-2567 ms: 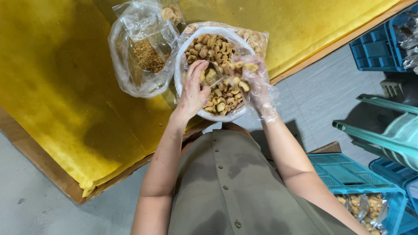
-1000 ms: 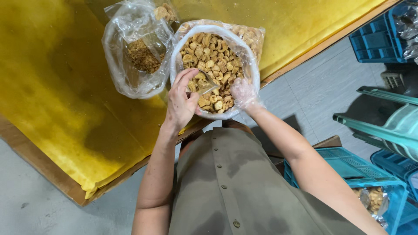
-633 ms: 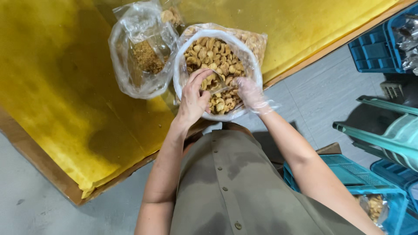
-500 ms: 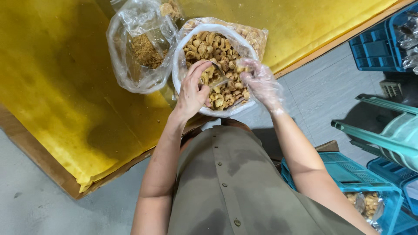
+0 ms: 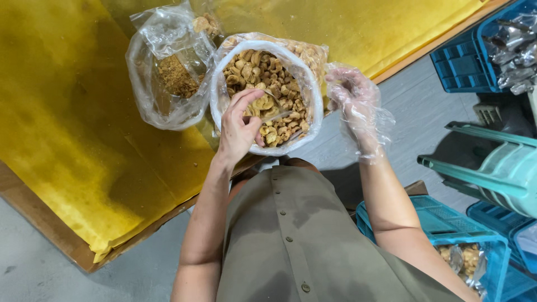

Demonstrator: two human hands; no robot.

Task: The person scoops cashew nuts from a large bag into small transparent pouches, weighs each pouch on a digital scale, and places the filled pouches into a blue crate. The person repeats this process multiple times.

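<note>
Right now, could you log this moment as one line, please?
left hand: in nut bag | right hand: gloved, raised, apart | crumb bag: left

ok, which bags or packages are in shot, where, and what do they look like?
Big clear bag: table edge, round open mouth, full of tan nuts; left hand inside.
Small clear bag: left of it, brown crumbs inside.
Crate bag: bottom right, blue crate, clear, tan pieces.
Right hand: clear glove, beside big bag.

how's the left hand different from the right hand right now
The left hand is bare; the right hand wears a clear plastic glove. The left hand reaches into the big bag of pale dried pieces, while the right hand is raised beside that bag, outside it. Both sit above the yellow table.
</note>
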